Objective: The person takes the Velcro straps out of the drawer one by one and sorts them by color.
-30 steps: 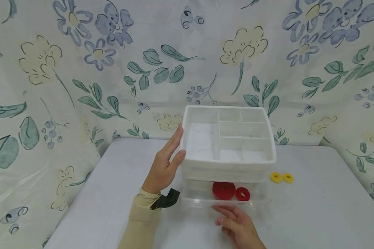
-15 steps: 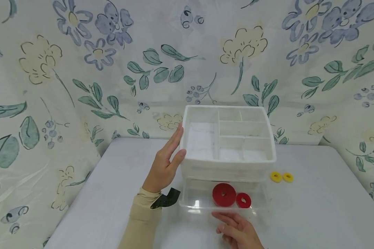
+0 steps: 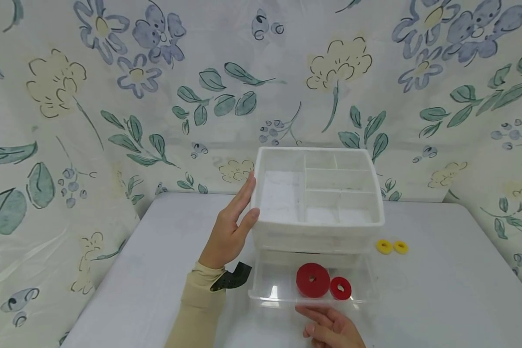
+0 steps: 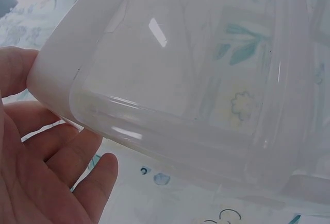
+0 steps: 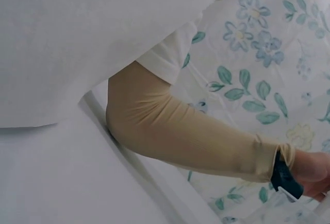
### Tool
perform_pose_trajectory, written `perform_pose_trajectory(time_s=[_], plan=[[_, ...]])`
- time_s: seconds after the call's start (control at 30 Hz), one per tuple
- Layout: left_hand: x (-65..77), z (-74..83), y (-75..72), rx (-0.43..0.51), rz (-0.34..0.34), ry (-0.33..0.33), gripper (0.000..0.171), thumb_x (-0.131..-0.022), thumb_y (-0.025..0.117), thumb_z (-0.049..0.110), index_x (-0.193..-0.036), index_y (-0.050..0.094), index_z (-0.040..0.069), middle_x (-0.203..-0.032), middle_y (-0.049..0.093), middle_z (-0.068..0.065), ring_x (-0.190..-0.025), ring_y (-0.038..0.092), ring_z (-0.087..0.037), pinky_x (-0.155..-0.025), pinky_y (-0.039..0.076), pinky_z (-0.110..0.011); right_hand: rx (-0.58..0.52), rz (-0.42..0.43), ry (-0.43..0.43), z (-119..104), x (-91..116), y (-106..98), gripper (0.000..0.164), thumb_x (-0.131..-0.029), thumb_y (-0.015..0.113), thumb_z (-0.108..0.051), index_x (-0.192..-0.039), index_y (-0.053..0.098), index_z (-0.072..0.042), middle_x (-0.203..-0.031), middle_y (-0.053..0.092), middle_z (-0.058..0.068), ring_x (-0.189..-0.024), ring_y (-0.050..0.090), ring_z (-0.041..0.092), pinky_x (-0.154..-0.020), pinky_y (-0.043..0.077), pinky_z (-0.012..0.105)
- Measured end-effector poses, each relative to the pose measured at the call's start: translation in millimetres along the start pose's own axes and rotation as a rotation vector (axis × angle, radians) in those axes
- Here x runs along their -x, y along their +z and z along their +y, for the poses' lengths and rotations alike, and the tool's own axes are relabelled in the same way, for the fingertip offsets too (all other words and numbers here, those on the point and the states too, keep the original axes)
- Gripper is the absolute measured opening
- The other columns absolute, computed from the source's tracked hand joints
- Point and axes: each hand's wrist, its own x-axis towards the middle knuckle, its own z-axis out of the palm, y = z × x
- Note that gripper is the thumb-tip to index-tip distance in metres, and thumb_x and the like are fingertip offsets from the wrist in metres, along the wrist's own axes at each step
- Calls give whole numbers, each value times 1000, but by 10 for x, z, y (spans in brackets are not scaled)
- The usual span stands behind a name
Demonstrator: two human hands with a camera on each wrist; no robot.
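Note:
A white plastic drawer organizer [image 3: 318, 232] with a divided top stands at the middle of the table. Its clear lower drawer [image 3: 274, 275] is pulled out toward me, bearing a large red disc with a centre hole [image 3: 306, 284] and a smaller red ring [image 3: 335, 293]. My left hand [image 3: 226, 232] rests against the organizer's left side, fingers extended and thumb at the front corner. In the left wrist view, that hand [image 4: 56, 157] touches the white wall. At the drawer's front edge is my right hand [image 3: 330, 326], index finger straight along it and thumb apart.
Two small yellow rings, a left one [image 3: 380, 247] and a right one [image 3: 405, 248], lie on the white tabletop [image 3: 443, 290] to the right. A flower-patterned sheet [image 3: 200, 121] hangs behind and at both sides. A black strap [image 3: 230, 279] circles the left wrist.
The lower drawer has slid out toward me, showing more of both red pieces, and my right hand has moved back with it. My left hand has kept its place on the organizer.

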Motion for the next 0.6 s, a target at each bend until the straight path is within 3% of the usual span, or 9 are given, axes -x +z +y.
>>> perform_pose_trajectory(time_s=[0.2,0.37,0.47,0.6], plan=[[-1,-7,-3,-4,-1,6,59,-106,51,11,-159,26,7,-166,21,-7,-152,21,-23,-121,23,-35,-2,-14,-3,23,-2,7,59,-93,74,-22,-141,51,4,-118,71,10,-74,61,16,-66,47,16],[-2,-10,-7,-7,1,10,59,-106,50,13,-159,26,7,-166,21,-6,-152,20,-23,-122,22,-35,37,-53,-7,42,-18,12,65,-92,74,-22,-142,44,6,-124,68,12,-89,66,21,-84,58,27],[-2,-5,-8,-8,3,11,58,-106,50,14,-159,26,6,-166,21,-5,-152,20,-23,-122,21,-34,49,-126,-16,63,-28,-3,62,-92,72,-20,-140,45,8,-123,68,13,-95,66,22,-90,57,32],[-4,-3,-10,-2,0,9,58,-106,50,14,-159,26,6,-166,21,-6,-152,20,-23,-122,21,-34,29,-280,-49,72,-43,-53,45,-96,68,-15,-132,54,9,-119,69,14,-92,66,18,-91,56,28]])
